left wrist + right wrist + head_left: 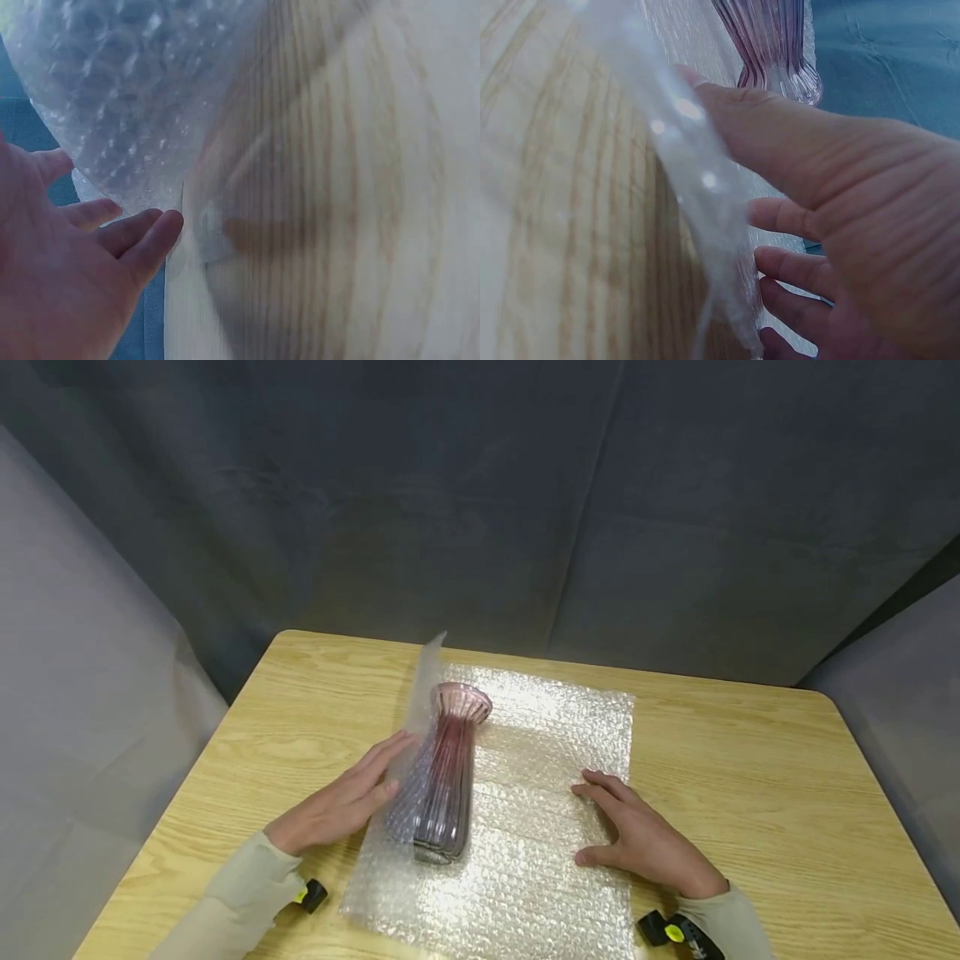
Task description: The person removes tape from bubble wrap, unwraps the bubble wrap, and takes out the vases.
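Note:
A ribbed glass vase [452, 760], pink at its flared rim and greyish toward the base, lies on its side on a sheet of bubble wrap [540, 868]. The sheet's left part is folded up along the vase and partly covers its left side. My left hand [341, 802], fingers extended, touches the outside of that raised flap [422, 693]. In the left wrist view the bubble wrap [135, 90] rises right beyond the fingertips. Over the sheet's right edge, my right hand [637, 839] has its thumb and fingers spread apart, holding nothing. The right wrist view shows the vase [776, 45] beyond the thumb.
The wrap lies on a light wooden table [750, 777] with rounded corners. A dark curtain [480, 510] hangs behind its far edge, and pale cloths [82, 693] hang at both sides. Black devices with yellow marks [311, 895] are strapped at the wrists.

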A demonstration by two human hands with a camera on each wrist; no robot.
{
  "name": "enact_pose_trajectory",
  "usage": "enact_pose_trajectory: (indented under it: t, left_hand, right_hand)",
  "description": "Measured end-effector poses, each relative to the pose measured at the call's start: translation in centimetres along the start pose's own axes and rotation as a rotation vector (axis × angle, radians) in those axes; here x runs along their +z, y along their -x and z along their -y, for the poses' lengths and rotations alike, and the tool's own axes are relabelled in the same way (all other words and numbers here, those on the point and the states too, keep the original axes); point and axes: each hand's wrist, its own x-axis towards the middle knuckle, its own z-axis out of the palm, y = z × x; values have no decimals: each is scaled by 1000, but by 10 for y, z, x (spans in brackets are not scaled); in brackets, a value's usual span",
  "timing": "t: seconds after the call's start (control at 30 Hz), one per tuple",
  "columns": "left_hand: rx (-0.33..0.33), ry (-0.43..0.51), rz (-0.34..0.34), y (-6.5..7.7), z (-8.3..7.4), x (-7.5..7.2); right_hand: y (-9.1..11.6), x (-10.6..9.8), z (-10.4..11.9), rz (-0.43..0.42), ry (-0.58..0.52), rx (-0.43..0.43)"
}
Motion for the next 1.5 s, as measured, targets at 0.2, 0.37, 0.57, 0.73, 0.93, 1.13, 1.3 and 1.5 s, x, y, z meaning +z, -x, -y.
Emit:
enact_pose_trajectory:
  t: [0.2,0.37,0.57,0.73,0.93,1.13,1.3,1.5]
  left_hand:
    - [4,-71,-17,4,-2,-4]
    - [-2,-106,-38,8,-4,-7]
    - [-10,-122,-58,12,-10,-13]
    - [-29,-133,-61,15,-14,-17]
    - [-30,-172,-97,21,-15,-26]
    - [-56,-210,-100,26,-16,-35]
    - [-78,-241,-100,32,-17,-43]
    - [-91,-268,-106,36,-20,-51]
  right_hand:
    - [1,0,0,-8,4,-6]
    - [2,-1,0,-20,0,-10]
    - [3,-3,0,-16,1,-2]
    - [2,-4,0,-10,2,5]
    - [2,-6,1,-7,4,1]
    - [2,-6,1,7,-8,8]
    - [1,-2,1,29,-29,23]
    - [1,-3,1,29,-3,6]
